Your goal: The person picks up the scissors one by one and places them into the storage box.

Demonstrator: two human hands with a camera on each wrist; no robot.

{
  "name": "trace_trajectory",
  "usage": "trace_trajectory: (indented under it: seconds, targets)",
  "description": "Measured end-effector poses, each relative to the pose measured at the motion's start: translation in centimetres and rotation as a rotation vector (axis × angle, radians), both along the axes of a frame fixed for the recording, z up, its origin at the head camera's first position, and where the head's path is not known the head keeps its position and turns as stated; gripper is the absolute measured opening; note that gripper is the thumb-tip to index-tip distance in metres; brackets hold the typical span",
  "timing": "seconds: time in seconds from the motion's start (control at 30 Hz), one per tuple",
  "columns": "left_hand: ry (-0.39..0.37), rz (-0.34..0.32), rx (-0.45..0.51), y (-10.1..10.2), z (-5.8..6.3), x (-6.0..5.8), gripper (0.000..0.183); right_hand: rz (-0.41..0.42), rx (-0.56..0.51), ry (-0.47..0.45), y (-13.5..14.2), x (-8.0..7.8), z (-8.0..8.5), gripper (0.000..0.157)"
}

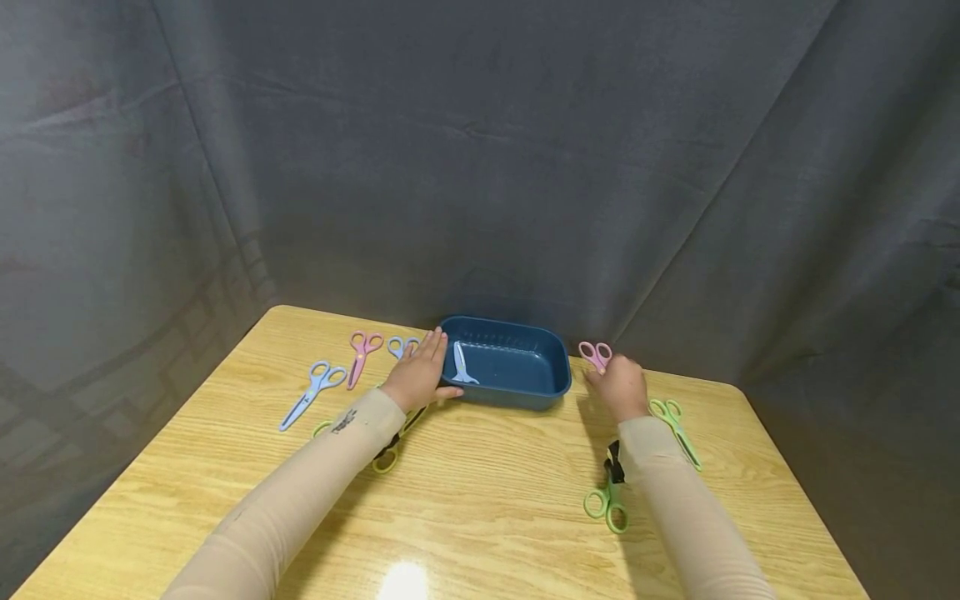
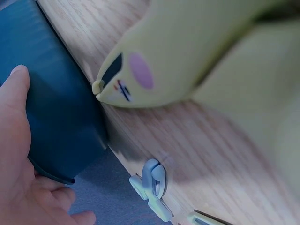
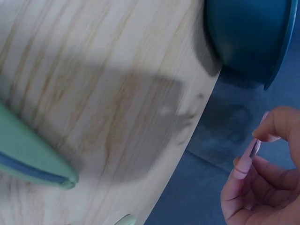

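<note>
At the back of the table, my left hand rests along the left side of a blue plastic bin. Its fingers lie nearly straight at the rim and its thumb touches the front wall. Light blue scissors lie inside, against the bin's left end. My right hand is right of the bin, pinching pink scissors between thumb and fingers. Their handle loops stick up past the hand, and the fingers hide most of the blades. In the right wrist view the pink scissors are held above the table surface.
Left of the bin lie blue scissors, pink scissors and another blue pair. Yellow-green scissors sit partly under my left forearm. Green scissors and another green pair flank my right forearm. A grey curtain hangs behind the table.
</note>
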State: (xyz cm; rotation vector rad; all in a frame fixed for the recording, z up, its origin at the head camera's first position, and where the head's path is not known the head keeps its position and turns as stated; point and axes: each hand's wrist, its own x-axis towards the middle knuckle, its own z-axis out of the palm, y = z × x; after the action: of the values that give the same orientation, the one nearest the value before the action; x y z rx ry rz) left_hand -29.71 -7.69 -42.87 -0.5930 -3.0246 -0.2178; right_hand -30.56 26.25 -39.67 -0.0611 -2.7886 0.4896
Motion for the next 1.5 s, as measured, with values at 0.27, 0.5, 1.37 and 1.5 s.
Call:
trace_trajectory:
  seconds: [0.27,0.5,1.37,1.5]
  targets:
    - [0.024,-0.008,0.007,-0.1,0.0,-0.2,0.104,0.016,-0.036,0.056,-1.4,-0.1,0.6,0.035]
    - [0.020,-0.006,0.013,-0.2,-0.2,-0.4,0.104,0.055,-0.048,0.097,-3.2,-0.3,1.3,0.031]
    - [0.025,-0.017,0.027,0.2,0.0,0.1,0.103,0.109,-0.103,0.060,-8.5,-0.4,0.6,0.011]
    - [0.021,-0.003,0.023,0.1,0.0,0.1,0.103,0.124,-0.113,0.056,-9.5,-0.5,0.3,0.012]
